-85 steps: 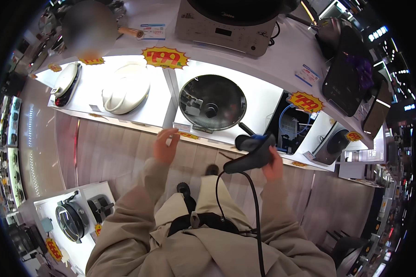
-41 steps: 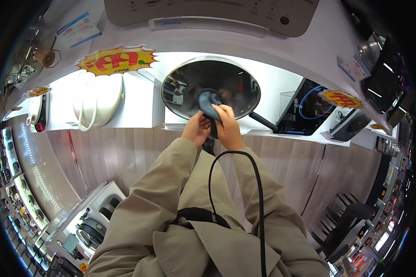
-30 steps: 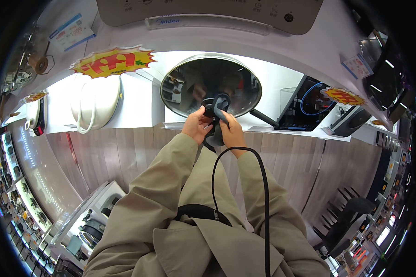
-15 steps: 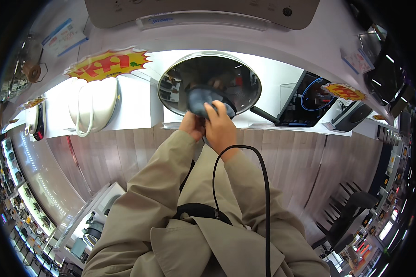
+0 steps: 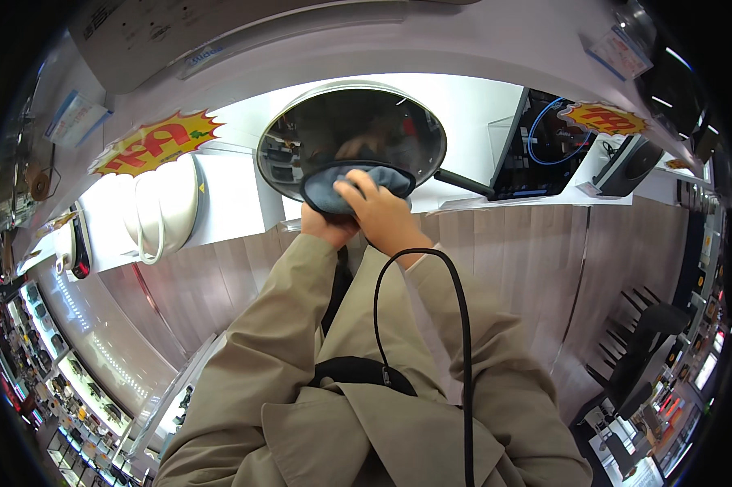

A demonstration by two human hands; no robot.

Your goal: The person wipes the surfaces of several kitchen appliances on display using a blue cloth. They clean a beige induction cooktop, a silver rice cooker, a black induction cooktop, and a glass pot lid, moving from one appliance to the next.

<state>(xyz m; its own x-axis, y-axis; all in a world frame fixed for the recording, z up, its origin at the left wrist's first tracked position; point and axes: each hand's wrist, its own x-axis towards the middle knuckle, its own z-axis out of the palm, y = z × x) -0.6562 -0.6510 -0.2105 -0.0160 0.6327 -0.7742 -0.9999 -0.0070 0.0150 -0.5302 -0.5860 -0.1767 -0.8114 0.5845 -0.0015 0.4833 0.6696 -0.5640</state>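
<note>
Both my hands are at a blue-grey oval cloth pad with a dark rim, held just in front of a large pan. The pan has a dark, shiny, mirror-like top with a metal edge, and its black handle points right. My left hand grips the pad's lower left from beneath, its fingers mostly hidden. Across the pad's face lie the bent fingers of my right hand, the rest of that hand below its lower edge. The pad overlaps the pan's near rim; whether they touch I cannot tell.
Left of the pan, a cream rounded appliance stands on the white shelf. A black cooktop stands at right. Red-and-yellow signs hang from the upper counter edge. A black cable loops before my right sleeve.
My view has swung a little, shifting the shelf's things. The pad, blurred before, now shows more of its oval face, and my right fingers rest further across it.
</note>
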